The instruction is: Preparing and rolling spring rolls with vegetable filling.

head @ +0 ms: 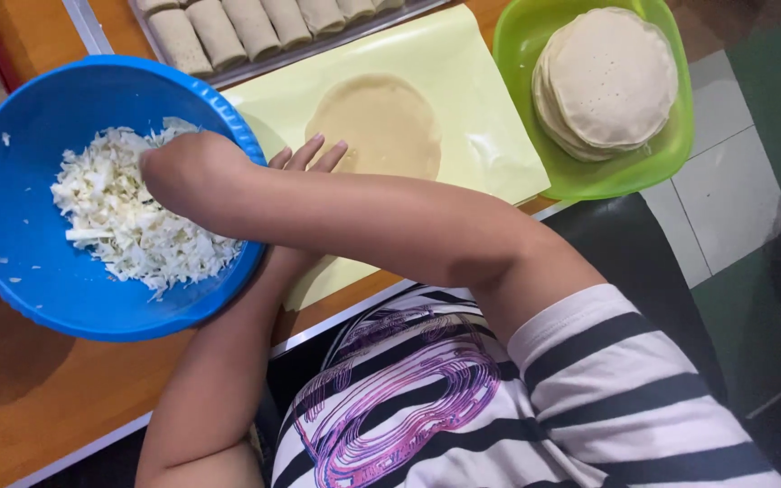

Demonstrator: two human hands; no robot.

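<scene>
Single head view — looks steeply down, close over table (pixel 38 398) edge.

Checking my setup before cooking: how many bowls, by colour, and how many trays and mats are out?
Round blue plastic bowl: 1
Green plastic bowl: 1
Metal tray of rolls: 1
Pale yellow mat: 1
Total: 4

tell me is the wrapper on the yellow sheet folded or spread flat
Spread flat: the wrapper lies as a full open round on the yellow sheet, no edge folded and nothing on it.
</scene>
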